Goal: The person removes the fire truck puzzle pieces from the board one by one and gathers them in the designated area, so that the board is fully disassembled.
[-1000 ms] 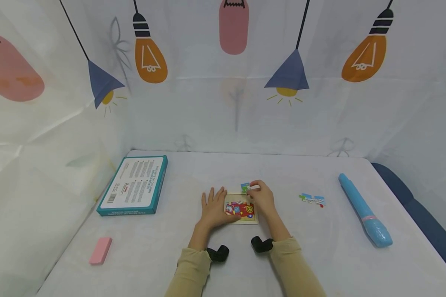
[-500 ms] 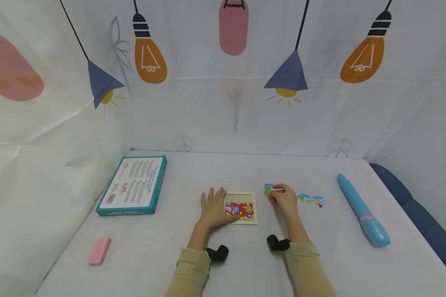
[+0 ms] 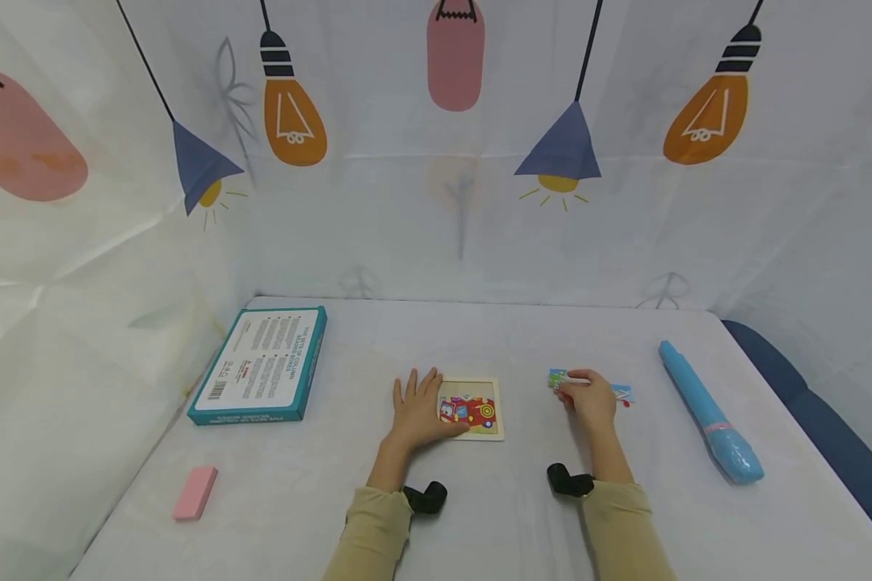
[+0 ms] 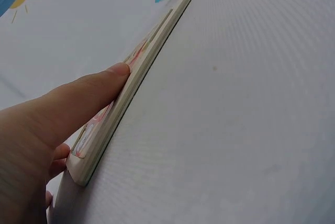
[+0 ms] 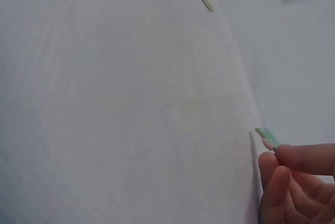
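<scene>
A shallow wooden puzzle frame with a red vehicle picture in its lower part lies mid-table. Across its left side rests my left hand, fingers spread and thumb on the lower edge; the left wrist view shows the thumb pressing on the frame. My right hand, right of the frame, pinches a blue and green puzzle piece between thumb and fingertips. In the right wrist view that piece sticks out past the fingertips. Other loose pieces lie partly hidden behind my right hand.
A teal-edged box lies at the back left, with a pink block nearer the front left. On the right is a long light-blue object. A patterned white sheet hangs behind the table.
My right hand has moved right, away from the frame, carrying the blue and green piece over to the loose pieces. My left hand has stayed on the frame.
</scene>
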Motion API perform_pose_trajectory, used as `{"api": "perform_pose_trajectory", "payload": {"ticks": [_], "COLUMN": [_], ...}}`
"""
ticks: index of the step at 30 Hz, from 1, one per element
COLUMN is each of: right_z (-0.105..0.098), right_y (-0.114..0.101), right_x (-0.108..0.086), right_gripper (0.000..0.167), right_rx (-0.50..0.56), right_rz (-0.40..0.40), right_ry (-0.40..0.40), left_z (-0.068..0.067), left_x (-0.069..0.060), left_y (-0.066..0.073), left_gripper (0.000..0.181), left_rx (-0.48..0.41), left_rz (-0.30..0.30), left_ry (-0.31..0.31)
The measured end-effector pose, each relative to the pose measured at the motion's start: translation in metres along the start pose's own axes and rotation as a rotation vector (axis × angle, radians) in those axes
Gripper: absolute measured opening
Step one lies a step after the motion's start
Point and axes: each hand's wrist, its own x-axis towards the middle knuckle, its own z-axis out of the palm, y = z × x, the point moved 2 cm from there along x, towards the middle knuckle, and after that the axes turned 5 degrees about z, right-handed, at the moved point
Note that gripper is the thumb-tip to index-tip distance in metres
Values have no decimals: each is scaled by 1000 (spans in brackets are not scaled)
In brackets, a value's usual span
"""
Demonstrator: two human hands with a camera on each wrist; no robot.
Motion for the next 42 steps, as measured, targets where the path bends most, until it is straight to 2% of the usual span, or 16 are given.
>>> {"api": "perform_pose_trajectory", "payload": {"ticks": [6, 14, 23, 31, 34, 38, 40, 42], "right_z": [-9, -16, -19, -18, -14, -4, 3, 10], "right_y": [5, 8, 8, 5, 3, -3, -5, -8], "right_x": [3, 3, 6, 2, 0, -5, -7, -9], "right_gripper": [37, 35, 34, 33, 32, 30, 32, 32], "right_rx": [30, -14, -34, -39, 20, 171, 190, 159], "right_rz": [16, 23, 44, 15, -37, -120, -125, -110], "right_ry": [20, 85, 105, 102, 69, -43, -96, -121], "left_z": [1, 2, -1, 2, 1, 0, -1, -1], "left_x": [0, 2, -1, 2, 2, 1, 1, 0], "left_y": [-1, -2, 0, -1, -1, -1, -1, -1], "left_gripper": [100, 100, 102, 100, 101, 100, 100, 100], "left_rx": [7, 8, -79, -10, 5, -8, -9, -8], "left_rz": [-2, -5, 47, 15, 4, -5, -2, -2], "left_ry": [1, -10, 52, 10, -5, -6, -2, -1]}}
